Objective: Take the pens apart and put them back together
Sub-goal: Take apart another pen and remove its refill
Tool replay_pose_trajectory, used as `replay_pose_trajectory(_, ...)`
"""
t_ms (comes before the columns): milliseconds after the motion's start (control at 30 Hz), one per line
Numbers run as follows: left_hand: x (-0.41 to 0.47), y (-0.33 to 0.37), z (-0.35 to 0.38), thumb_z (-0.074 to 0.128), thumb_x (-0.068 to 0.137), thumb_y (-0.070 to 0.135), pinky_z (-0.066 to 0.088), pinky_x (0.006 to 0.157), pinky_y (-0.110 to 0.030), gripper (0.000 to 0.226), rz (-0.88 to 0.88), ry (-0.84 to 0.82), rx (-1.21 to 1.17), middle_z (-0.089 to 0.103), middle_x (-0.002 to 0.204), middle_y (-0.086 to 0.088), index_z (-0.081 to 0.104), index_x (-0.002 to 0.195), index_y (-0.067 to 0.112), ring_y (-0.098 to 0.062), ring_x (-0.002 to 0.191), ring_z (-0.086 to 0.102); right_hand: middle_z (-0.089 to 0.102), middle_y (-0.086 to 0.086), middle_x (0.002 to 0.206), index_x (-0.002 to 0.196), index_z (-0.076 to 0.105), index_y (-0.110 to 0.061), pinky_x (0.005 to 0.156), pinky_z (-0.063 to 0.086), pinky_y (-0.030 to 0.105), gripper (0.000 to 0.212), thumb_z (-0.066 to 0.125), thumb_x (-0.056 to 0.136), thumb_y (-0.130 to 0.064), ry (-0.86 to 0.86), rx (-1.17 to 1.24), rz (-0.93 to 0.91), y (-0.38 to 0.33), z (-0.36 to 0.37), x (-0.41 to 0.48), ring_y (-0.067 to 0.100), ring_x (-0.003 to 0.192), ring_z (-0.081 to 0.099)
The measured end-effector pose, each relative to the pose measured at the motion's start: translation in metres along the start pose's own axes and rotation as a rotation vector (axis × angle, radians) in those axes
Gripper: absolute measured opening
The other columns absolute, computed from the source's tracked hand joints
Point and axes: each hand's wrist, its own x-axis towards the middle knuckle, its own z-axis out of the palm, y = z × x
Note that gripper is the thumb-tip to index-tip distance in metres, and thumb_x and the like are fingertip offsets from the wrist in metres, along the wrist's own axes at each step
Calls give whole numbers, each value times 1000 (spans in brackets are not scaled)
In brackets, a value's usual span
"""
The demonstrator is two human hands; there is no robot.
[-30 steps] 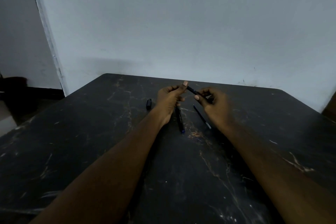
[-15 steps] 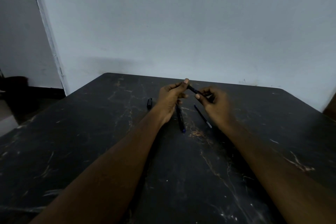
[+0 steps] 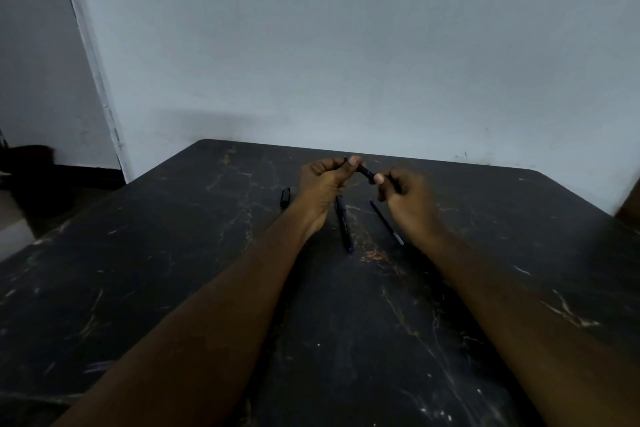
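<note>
Both hands grip pen (image 3: 365, 172) | ends hidden | right hand (image 3: 408, 201) blurred

Dim, soft, wide-angle edge distortion

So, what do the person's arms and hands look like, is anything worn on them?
Both forearms are bare up to the frame edge: no sleeves show. The left hand and right hand have no gloves; no watch, bracelet or ring is visible, though the picture is dim. Short nails show on the thumbs.

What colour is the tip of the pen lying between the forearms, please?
Blue-purple, on the dark pen; the head view shows it best.
</note>
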Motion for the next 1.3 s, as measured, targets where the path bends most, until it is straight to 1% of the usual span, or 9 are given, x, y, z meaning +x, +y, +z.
replay_pose_trajectory(233,0,-2,-1,70,87,32,40,57,-19,19,0,-1,-11,71,89,-4,78,92,15,-5,64,50,64,-15,79,87,68,-24,60,41,19,3,70,86,-25,83,10,-26,0,1,-3,-3,74,59)
replay_pose_trajectory(433,0,-3,1,65,91,26,38,57,-20,17,26,0,4,70,80,-2,76,83,17,-5,58,43,68,-2,73,80,69,-22,64,49,37,10,65,90,-23,47,45,27,-3,0,-2,16,71,63)
replay_pose_trajectory(533,1,-2,-1,64,92,24,39,56,-19,18,34,-3,-8,73,80,2,76,80,18,-4,56,42,65,3,66,73,66,-25,62,48,38,20,61,92,-25,15,21,25,-4,0,-2,23,66,61)
replay_pose_trajectory(667,0,-1,-2,63,93,24,40,58,-19,20,46,2,10,74,79,5,76,77,20,-6,61,45,57,-5,57,71,66,-25,56,35,30,25,58,94,-29,-14,-4,42,-1,3,0,10,53,49)
replay_pose_trajectory(833,-1,1,0,63,93,31,44,54,-14,19,73,-2,61,75,83,9,76,87,18,0,58,55,63,-7,65,75,66,-24,55,35,25,24,56,95,-33,2,17,47,5,5,-2,-1,59,54)
replay_pose_trajectory(967,4,5,-6,60,89,52,44,57,-17,31,25,128,209,69,82,0,75,83,26,-2,63,56,62,-10,71,75,61,-28,55,36,25,23,56,94,-39,47,3,48,8,7,-2,-6,67,55)
replay_pose_trajectory(1033,10,4,-15,59,92,48,43,65,-20,27,65,206,335,66,84,-1,71,86,24,-7,69,57,61,-11,76,81,62,-29,57,37,24,14,58,93,-37,63,23,40,9,7,-1,-6,71,55)
replay_pose_trajectory(1167,16,3,-41,63,90,32,53,80,-30,16,118,362,838,73,92,4,73,98,21,-11,84,66,59,-12,83,88,63,-27,60,35,20,6,66,89,-31,89,18,40,11,8,-1,-3,74,53)
replay_pose_trajectory(1300,14,2,-61,65,83,40,53,89,-40,28,62,419,1228,73,106,-1,74,104,24,-24,100,65,62,-8,84,87,64,-24,60,36,20,7,69,87,-29,105,-2,51,11,6,-1,-3,74,54)
